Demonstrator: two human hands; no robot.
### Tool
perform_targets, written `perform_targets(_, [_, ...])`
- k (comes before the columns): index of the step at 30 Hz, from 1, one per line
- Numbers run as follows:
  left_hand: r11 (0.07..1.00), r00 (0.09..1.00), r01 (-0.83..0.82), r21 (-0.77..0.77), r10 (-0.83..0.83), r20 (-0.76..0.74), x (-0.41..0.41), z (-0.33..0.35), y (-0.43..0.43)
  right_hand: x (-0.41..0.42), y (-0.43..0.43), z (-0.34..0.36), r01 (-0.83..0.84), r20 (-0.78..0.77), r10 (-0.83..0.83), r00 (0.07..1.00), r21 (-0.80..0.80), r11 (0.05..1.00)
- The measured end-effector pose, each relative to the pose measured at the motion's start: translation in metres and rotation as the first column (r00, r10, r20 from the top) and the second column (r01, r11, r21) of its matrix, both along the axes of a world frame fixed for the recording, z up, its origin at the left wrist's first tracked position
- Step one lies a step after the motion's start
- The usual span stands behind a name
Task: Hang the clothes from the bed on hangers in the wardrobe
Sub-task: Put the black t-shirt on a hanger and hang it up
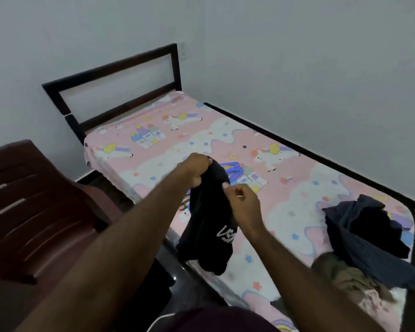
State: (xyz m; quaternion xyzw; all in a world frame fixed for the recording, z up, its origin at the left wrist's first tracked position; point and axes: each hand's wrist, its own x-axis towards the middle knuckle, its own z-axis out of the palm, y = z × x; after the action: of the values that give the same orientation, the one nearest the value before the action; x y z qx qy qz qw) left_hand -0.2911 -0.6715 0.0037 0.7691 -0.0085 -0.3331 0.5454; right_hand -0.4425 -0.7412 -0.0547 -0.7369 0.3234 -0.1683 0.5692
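Hanging from both hands (219, 185), the black garment (207, 231) droops over the bed (285, 192).

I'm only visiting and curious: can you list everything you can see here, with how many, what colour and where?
bed: one, pink cartoon sheet, against the walls
headboard: one, dark brown, far end of the bed
hangers: several, mostly blue, on the bed behind the held shirt
shirt: one, black with white lettering, held over the bed's near edge
clothes pile: one heap, dark blue and black, right end of the bed
olive garment: one, beside the pile, nearer the camera
chair: one, brown, left of the bed
left hand: grips the shirt's top
right hand: pinches the shirt's edge
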Motion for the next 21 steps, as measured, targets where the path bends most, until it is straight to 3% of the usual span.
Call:
perform_targets(2, [0.999, 0.997, 0.008, -0.045, -0.012, -0.080, -0.008, 0.009, -0.011, -0.001, 0.015, -0.006, -0.129, -0.060, 0.129, 0.990, -0.007, 0.992])
perform_targets(5, [0.973, 0.980, 0.113, -0.200, -0.142, -0.137, -0.022, 0.018, -0.015, 0.012, 0.014, -0.010, -0.086, -0.084, 0.099, 0.991, 0.150, 0.985])
perform_targets(7, [0.948, 0.971, 0.240, -0.211, -0.235, 0.045, -0.022, 0.018, -0.007, 0.017, 0.007, -0.003, -0.052, -0.013, 0.060, 0.998, 0.358, 0.932])
perform_targets(9, [0.928, 0.917, 0.355, -0.116, -0.322, 0.236, -0.019, 0.012, 0.009, 0.018, 0.001, 0.008, -0.050, 0.097, -0.003, 0.995, 0.533, 0.845])
perform_targets(12, [0.887, 0.872, 0.459, -0.056, -0.438, 0.220, -0.018, -0.009, 0.036, 0.016, -0.009, 0.018, -0.030, 0.187, -0.151, 0.971, 0.718, 0.696])
perform_targets(17, [0.832, 0.742, 0.512, 0.214, -0.553, 0.379, -0.012, -0.042, 0.050, 0.015, -0.019, 0.012, 0.038, 0.152, -0.232, 0.961, 0.757, 0.652])
perform_targets(21, [0.893, 0.779, 0.437, 0.111, -0.437, 0.449, -0.011, -0.033, 0.048, 0.008, -0.028, 0.005, 0.087, 0.115, -0.244, 0.963, 0.724, 0.684])
